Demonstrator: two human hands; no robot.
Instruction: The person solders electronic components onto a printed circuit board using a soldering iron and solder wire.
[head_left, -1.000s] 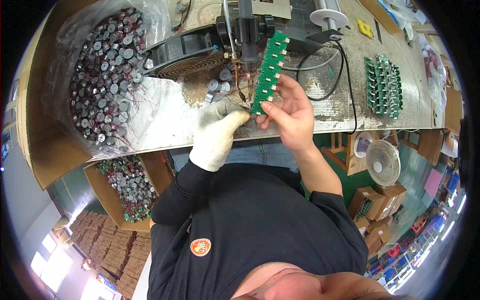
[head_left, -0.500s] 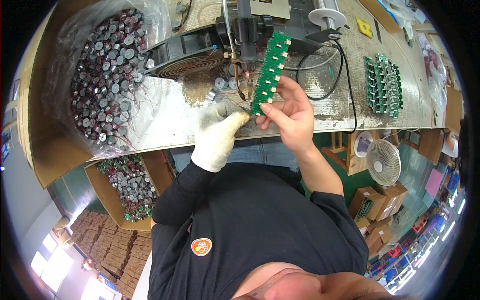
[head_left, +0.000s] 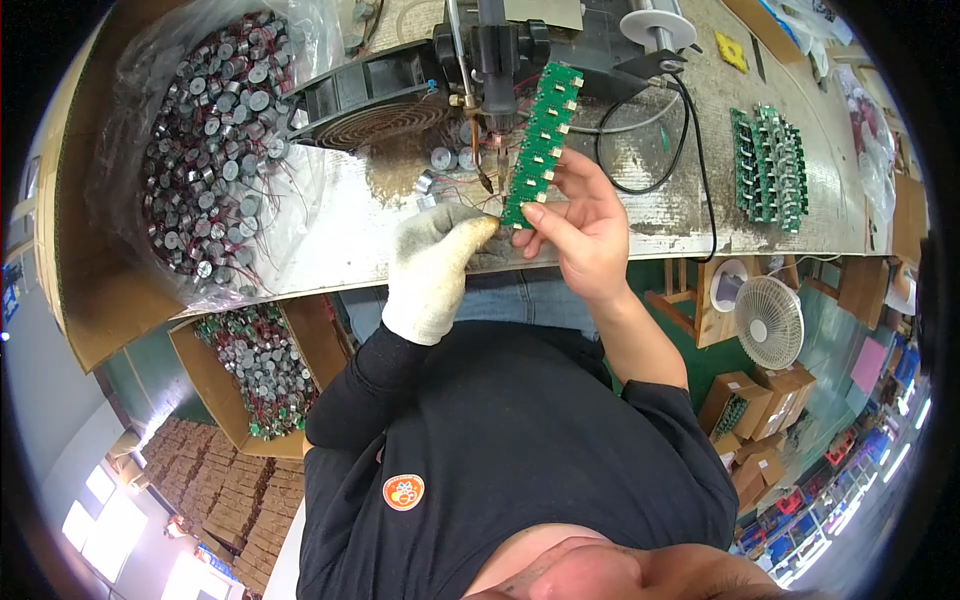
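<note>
My right hand, bare, pinches the lower end of a long green circuit board between thumb and fingers. The board stands tilted, with a row of small white connectors along its right edge. My left hand wears a whitish glove, its thumb and forefinger pressed together at the board's lower left corner. What lies in that pinch is hidden. Just above the gloved fingers, a soldering iron tip points down from a stand, left of the board. A few round metal parts with thin red wires lie behind my left hand.
A plastic-lined box of wired round metal parts fills the left. Behind the iron sits a dark round fan. A white spool and black cable are back right. Stacked green boards stand far right, near a yellow sponge.
Both hands keep their grip at the board's lower end. The gloved thumb tip has risen very slightly; the board has barely shifted.
</note>
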